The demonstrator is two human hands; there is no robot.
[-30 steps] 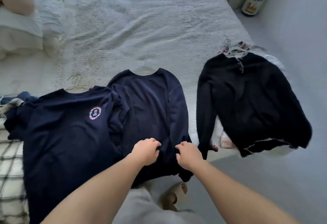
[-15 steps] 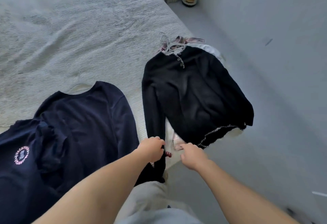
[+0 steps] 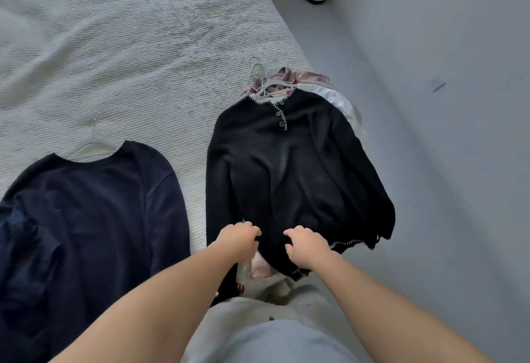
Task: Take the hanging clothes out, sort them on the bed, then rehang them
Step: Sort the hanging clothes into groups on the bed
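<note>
Black cardigan laid on white bed, lower hem gripped by curled left hand and right hand, navy sweater spread beside

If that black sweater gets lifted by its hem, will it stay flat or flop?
The black sweater would probably flop: its knit already drapes over the bed edge. Its hanger may slide out, and the clothes underneath might shift.
</note>
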